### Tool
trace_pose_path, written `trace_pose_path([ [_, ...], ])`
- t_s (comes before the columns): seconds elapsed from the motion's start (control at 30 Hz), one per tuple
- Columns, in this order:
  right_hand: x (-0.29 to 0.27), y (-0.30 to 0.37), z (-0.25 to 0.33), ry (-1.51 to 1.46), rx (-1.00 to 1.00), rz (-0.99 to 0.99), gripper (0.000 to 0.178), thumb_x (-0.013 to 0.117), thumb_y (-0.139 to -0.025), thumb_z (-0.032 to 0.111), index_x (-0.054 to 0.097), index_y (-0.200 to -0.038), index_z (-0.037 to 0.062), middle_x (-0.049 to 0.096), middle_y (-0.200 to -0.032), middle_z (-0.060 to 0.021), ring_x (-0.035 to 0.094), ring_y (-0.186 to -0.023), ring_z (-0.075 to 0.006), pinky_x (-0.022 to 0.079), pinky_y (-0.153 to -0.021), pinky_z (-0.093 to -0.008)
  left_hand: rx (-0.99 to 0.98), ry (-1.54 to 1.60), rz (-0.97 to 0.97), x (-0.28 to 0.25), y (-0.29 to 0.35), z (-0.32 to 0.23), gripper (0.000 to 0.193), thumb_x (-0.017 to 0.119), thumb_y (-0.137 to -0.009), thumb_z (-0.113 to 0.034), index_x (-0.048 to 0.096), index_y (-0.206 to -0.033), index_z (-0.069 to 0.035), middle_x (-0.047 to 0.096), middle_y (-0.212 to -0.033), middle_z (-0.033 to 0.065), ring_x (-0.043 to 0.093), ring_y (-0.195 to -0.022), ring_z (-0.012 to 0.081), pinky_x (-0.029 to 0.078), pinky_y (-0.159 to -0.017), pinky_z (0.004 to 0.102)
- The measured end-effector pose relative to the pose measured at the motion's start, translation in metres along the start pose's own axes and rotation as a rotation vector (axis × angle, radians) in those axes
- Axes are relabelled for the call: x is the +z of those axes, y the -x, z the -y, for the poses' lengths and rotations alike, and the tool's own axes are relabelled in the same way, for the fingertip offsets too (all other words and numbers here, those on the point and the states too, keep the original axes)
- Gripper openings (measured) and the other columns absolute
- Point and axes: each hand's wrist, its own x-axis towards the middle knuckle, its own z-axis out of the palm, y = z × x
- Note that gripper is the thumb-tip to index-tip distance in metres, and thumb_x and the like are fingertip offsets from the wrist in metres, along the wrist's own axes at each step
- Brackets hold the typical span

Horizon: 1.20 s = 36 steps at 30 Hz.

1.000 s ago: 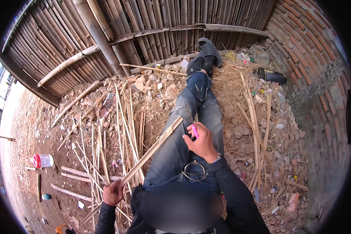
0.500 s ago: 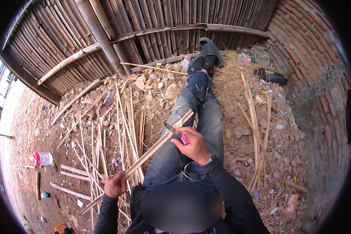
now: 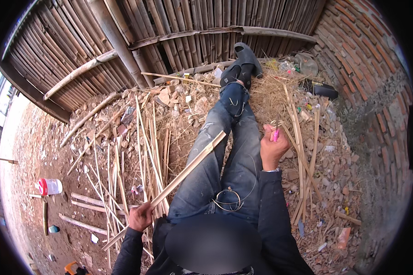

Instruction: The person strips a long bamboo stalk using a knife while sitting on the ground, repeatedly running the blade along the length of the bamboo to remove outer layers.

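My left hand (image 3: 141,217) is closed around the lower part of a split bamboo strip (image 3: 186,172), which slants up to the right across my thighs. The strip's far end looks split and roughly cut. Out to the right of my legs, my right hand (image 3: 274,150) grips the pink handle of a knife (image 3: 276,134), apart from the strip. Its blade points away from me and shows only as a narrow edge. On my lap lies a thin curled loop (image 3: 228,200) of pale fibre or wire.
Many thin bamboo strips (image 3: 144,142) lie to my left, and more strips (image 3: 303,151) to my right among rubble and straw. A white tub with a red lid (image 3: 49,187) stands far left. A bamboo wall (image 3: 183,50) is ahead, a brick wall (image 3: 376,91) at right.
My right hand has carried the knife off the strip, out to the right and slightly farther away. My left hand keeps its hold, and the strip has barely shifted.
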Motion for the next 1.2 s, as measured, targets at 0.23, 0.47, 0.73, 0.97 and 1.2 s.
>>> trace_pose_path([
  [0.23, -0.037, -0.011, -0.001, 0.044, 0.108, 0.529, 0.045, 0.065, -0.105, 0.039, 0.064, -0.088, -0.0028, 0.064, -0.081, -0.0202, 0.062, -0.071, -0.0420, 0.045, -0.068, -0.0504, -0.100, 0.092, -0.039, 0.017, -0.013, -0.027, 0.022, 0.075, -0.091, -0.010, 0.078, -0.108, 0.003, 0.069, -0.071, 0.0252, 0.076, -0.064, 0.0337, 0.056, -0.059, 0.0397],
  [0.47, -0.049, 0.090, 0.038, 0.065, 0.088, 0.996, 0.048, 0.061, -0.104, 0.049, 0.075, -0.089, 0.0058, 0.073, -0.075, -0.0202, 0.071, -0.071, -0.0446, 0.055, -0.062, -0.0535, -0.074, 0.088, 0.022, 0.028, -0.049, -0.059, 0.027, 0.075, -0.094, -0.015, 0.077, -0.115, 0.001, 0.067, -0.069, 0.0247, 0.072, -0.059, 0.0367, 0.054, -0.056, 0.0417],
  [0.73, -0.033, 0.106, 0.039, 0.152, 0.099, 1.023, 0.055, 0.059, -0.104, 0.054, 0.077, -0.081, 0.0077, 0.072, -0.070, -0.0198, 0.071, -0.070, -0.0446, 0.055, -0.063, -0.0550, -0.057, 0.088, -0.004, 0.028, -0.045, -0.060, 0.026, 0.076, -0.094, -0.015, 0.078, -0.113, 0.002, 0.069, -0.070, 0.0246, 0.073, -0.059, 0.0357, 0.055, -0.057, 0.0402],
  [0.97, -0.023, 0.096, 0.031, 0.255, 0.043, 0.880, 0.050, 0.064, -0.103, 0.050, 0.073, -0.077, 0.0069, 0.070, -0.066, -0.0195, 0.070, -0.064, -0.0437, 0.053, -0.057, -0.0543, -0.081, 0.075, 0.022, 0.000, -0.028, -0.054, 0.025, 0.077, -0.093, -0.013, 0.078, -0.109, 0.005, 0.070, -0.072, 0.0263, 0.074, -0.058, 0.0326, 0.055, -0.056, 0.0375],
  [1.2, -0.031, 0.106, 0.016, 0.076, -0.098, 0.794, 0.046, 0.067, -0.102, 0.045, 0.068, -0.074, 0.0087, 0.069, -0.066, -0.0167, 0.069, -0.062, -0.0413, 0.051, -0.054, -0.0508, -0.059, 0.101, -0.004, -0.005, -0.009, -0.019, 0.025, 0.078, -0.093, -0.014, 0.078, -0.108, 0.005, 0.072, -0.073, 0.0248, 0.074, -0.059, 0.0320, 0.055, -0.058, 0.0363],
])
